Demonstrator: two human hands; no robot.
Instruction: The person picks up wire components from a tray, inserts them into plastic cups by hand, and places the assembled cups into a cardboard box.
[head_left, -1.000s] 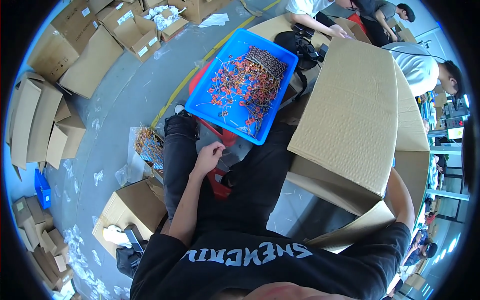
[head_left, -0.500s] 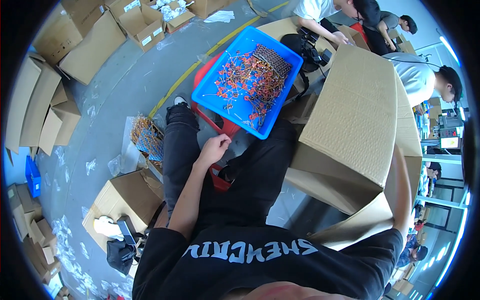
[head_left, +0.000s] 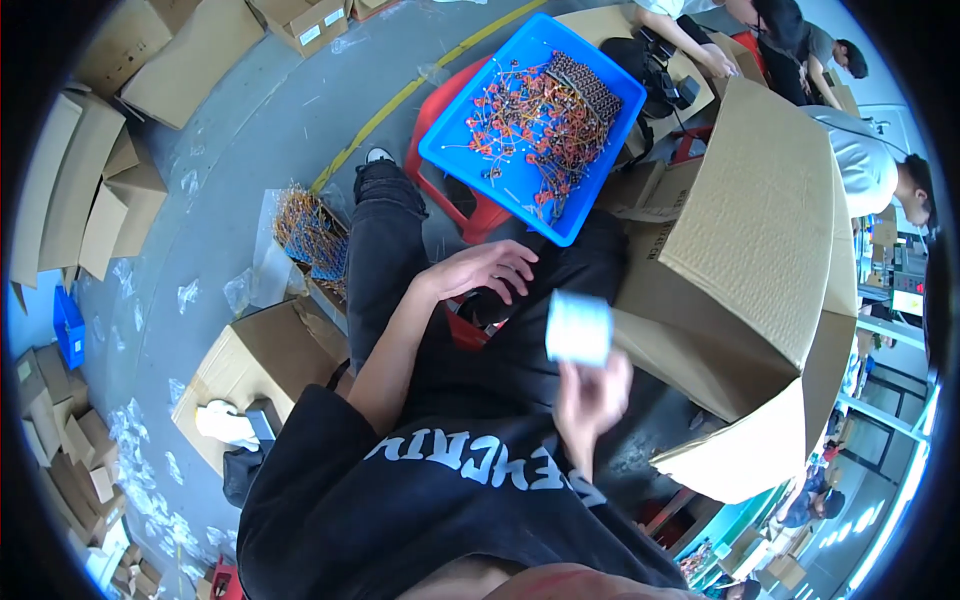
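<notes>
My right hand (head_left: pixel 592 398) grips a small, pale blue-white rectangular thing (head_left: pixel 580 328) above my lap. Motion smears it, so its kind does not show. Over my thighs my left hand (head_left: pixel 485 270) is open, fingers apart and a little bent, holding nothing. It is just below the near edge of a blue plastic tray (head_left: pixel 470 172). Inside that tray lie many thin wired parts with orange-red pieces (head_left: pixel 520 115) and a patch of dark, tightly packed parts (head_left: pixel 588 85). The tray rests on a red stool (head_left: pixel 430 180).
A large open cardboard box (head_left: pixel 745 220) stands close on my right. By my left leg are a bundle of orange-wired parts (head_left: pixel 312 235) and another open carton (head_left: pixel 265 360). Scraps of clear plastic lie on the floor. Co-workers sit at the far right.
My right hand has come out from behind the large box to above my lap, with the pale thing in it. My left hand has moved right, and its fingers have spread.
</notes>
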